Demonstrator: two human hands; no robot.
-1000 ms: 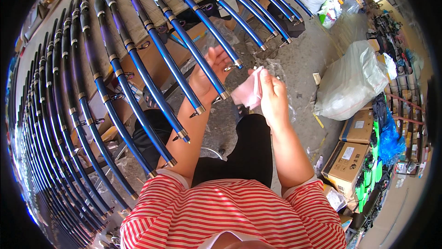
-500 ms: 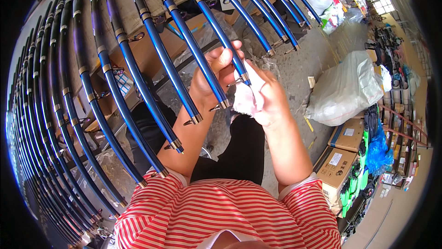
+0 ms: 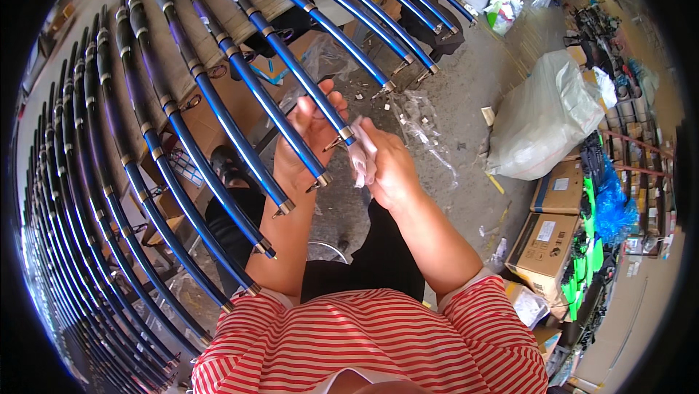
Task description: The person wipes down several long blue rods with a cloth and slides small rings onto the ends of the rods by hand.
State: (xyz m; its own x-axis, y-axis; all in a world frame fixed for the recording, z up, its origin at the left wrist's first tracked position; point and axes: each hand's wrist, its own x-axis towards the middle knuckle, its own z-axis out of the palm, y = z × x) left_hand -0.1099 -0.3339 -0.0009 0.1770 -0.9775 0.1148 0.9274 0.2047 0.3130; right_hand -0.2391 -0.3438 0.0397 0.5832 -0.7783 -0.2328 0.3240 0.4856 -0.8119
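A blue fishing rod (image 3: 309,88) reaches down between my hands, its metal-capped end pointing toward me. My left hand (image 3: 297,148) is behind that rod and its neighbour, thumb and fingers apart, partly covered by them. In my right hand (image 3: 392,161) is a crumpled whitish-pink cloth (image 3: 362,155), pressed against the fingers at the right of the rod's end. Whether the cloth touches the cap is hard to tell. Another blue fishing rod (image 3: 273,113) crosses in front of my left palm, and a small guide sticks out near its tip.
Many more rods lie side by side on a table (image 3: 280,8), ends overhanging its edge, fanning left. A large white sack (image 3: 542,121) stands on the floor at right, with cardboard boxes (image 3: 542,245) and blue plastic (image 3: 615,208) nearer. Plastic scraps (image 3: 429,128) litter the floor.
My left fingers have loosened from around the rod and spread. My right hand with the cloth has slid off the rod's end to its right side. The view has shifted slightly.
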